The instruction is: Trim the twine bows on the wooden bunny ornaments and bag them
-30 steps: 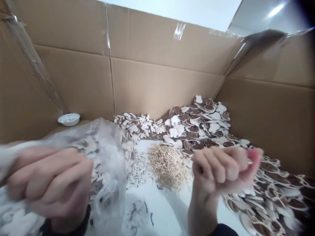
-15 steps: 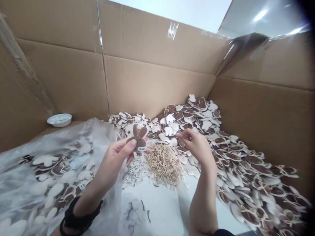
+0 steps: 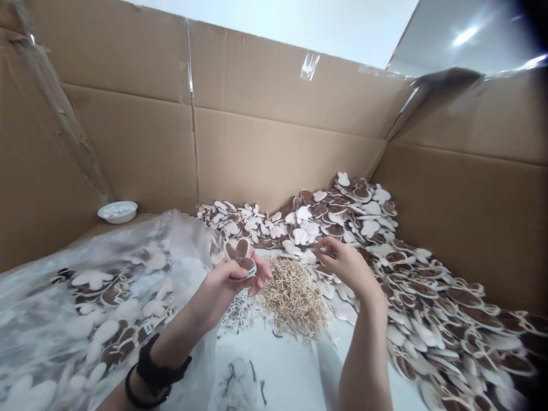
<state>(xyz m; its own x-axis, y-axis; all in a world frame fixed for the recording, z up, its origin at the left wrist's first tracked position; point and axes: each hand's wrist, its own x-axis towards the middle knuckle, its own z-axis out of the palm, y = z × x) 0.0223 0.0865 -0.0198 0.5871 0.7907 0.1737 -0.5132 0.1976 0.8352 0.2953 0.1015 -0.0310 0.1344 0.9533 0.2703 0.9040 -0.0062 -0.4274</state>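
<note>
I am holding a brown rabbit-eared piece (image 3: 240,256) in my left grip (image 3: 229,282), with my fingers clenching its lower end and its two ears pointing up. It is hanging just above a small pile of white labels (image 3: 238,313), left of the heap of tan strings (image 3: 293,294) on the white surface (image 3: 282,371). My right grip (image 3: 346,265) is hovering at the far right edge of that heap with its fingertips pinching together; I cannot tell whether anything is lying between them. A clear plastic bag (image 3: 107,297) of similar pieces is lying at the near left, and a large spread of brown and white pieces (image 3: 385,257) is covering the right side. A white bowl (image 3: 117,211) is sitting far left against the cardboard wall (image 3: 278,148).
</note>
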